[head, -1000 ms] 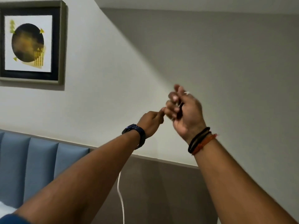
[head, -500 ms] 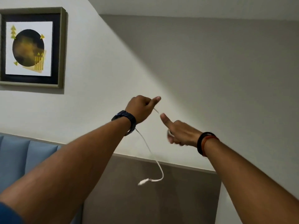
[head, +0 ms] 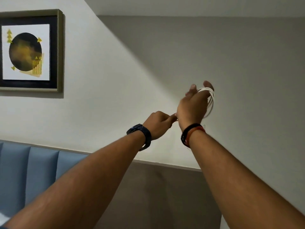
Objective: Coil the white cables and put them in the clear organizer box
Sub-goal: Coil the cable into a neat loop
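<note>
Right hand (head: 192,107): fingers spread, white cable (head: 210,101) looped around them, right of the framed picture (head: 31,51).
Left hand (head: 159,123): pinched together at the right wrist.
Risk: loops could slide off the spread fingers.

Single view only, from a head-worn wide-angle camera; no second view to compare. The camera is tilted upward and forward, facing a wall (head: 102,113) rather than down at any work surface. Both forearms enter from the bottom edge and reach away from the lens, placing the left hand (head: 158,123) and right hand (head: 192,108) near frame centre at arm's reach. A framed picture (head: 30,51) sits upper left; a blue padded headboard (head: 33,171) lower left.
</note>
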{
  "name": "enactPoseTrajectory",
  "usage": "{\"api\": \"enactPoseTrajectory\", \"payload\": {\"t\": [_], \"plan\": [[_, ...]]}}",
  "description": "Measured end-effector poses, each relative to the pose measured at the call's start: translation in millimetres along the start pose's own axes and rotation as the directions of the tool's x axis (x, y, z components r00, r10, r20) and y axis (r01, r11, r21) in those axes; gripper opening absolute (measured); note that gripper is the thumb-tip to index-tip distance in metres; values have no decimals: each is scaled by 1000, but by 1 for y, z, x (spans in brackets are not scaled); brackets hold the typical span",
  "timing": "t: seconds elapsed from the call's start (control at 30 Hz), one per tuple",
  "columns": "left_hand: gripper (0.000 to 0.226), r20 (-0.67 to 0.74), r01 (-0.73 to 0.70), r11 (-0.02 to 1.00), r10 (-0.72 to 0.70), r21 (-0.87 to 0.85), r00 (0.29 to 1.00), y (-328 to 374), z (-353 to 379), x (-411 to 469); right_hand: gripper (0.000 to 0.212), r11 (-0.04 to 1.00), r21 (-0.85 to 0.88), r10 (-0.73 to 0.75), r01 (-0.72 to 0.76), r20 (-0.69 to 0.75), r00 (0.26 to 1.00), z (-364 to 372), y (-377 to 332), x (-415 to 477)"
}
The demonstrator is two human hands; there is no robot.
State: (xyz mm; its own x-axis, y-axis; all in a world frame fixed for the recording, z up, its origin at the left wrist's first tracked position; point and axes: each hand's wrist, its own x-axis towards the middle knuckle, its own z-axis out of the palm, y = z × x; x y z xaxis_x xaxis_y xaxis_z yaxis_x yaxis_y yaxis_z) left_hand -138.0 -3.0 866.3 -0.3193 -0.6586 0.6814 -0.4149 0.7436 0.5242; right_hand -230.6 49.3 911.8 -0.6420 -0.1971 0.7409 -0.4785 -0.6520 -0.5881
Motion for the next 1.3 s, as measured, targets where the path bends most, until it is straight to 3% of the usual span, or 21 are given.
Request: {"api": "enactPoseTrajectory", "payload": {"t": [0.03,0.1,0.2,0.27,0.33,0.4,0.47,0.5,0.53,0.57,0.63,0.7,0.73,0.8,0.83,0.9,0.97,1.03,1.13,1.23,1.3], "plan": [[57,-13,-16,997,17,71,1000,-1,-4,-1,33,976,-181,-120,124,33,992,-5,13,0],[58,-80,-24,985,38,172,996,-6,-17,-1,49,798,-484,-264,358,252,931,-21,36,-1],[62,-196,-9,963,64,269,978,-16,-35,-1,81,622,-581,-16,525,661,750,-39,51,-12],[63,-265,28,966,43,257,963,-22,-43,0,85,678,-548,190,490,774,603,-43,52,-22],[63,-315,56,974,17,221,949,-25,-47,1,78,843,-471,355,259,850,390,-45,47,-31],[63,-337,84,978,-15,191,941,-27,-46,0,68,936,-340,351,-95,924,154,-47,38,-35],[63,-330,119,986,-75,115,941,-31,-40,-4,62,871,-165,191,-463,982,9,-49,23,-36],[62,-311,131,990,-110,49,944,-32,-35,-7,59,794,-73,89,-604,996,-3,-49,12,-36],[60,-282,137,990,-139,-30,949,-33,-29,-9,58,710,31,-7,-704,999,37,-48,2,-37],[56,-250,135,986,-156,-101,955,-33,-22,-12,55,633,148,-76,-760,989,128,-44,-9,-37],[52,-181,125,975,-159,-185,970,-29,-10,-16,49,563,395,-88,-726,902,423,-34,-24,-33],[56,-110,141,976,-160,-166,981,-24,0,-20,42,668,525,18,-527,697,717,-24,-31,-23],[58,-89,151,979,-164,-137,982,-21,2,-22,37,756,514,63,-406,560,826,-21,-32,-16],[60,-105,149,981,-162,-121,981,-16,-1,-23,25,914,373,38,-156,306,951,-18,-23,-6],[60,-133,132,983,-148,-124,980,-13,-5,-22,19,971,239,-37,-27,255,966,-19,-15,-3],[57,-129,107,991,-117,-87,985,-8,-13,-22,23,991,-9,-125,135,317,940,-17,6,-6],[55,0,119,993,-119,30,993,-4,-16,-25,37,998,-34,52,-44,266,963,-14,25,-3],[56,123,129,984,-144,126,982,-5,-13,-32,31,961,48,263,-271,139,955,-12,31,9],[59,133,72,988,-90,134,987,-3,-8,-39,31,957,-152,251,-245,15,968,-17,36,18],[63,64,-46,985,36,166,997,4,-14,-33,36,869,-464,-37,172,285,958,-27,40,-3],[60,40,-99,969,93,227,995,5,-23,-27,51,801,-508,20,318,553,833,-32,44,-13]]}}
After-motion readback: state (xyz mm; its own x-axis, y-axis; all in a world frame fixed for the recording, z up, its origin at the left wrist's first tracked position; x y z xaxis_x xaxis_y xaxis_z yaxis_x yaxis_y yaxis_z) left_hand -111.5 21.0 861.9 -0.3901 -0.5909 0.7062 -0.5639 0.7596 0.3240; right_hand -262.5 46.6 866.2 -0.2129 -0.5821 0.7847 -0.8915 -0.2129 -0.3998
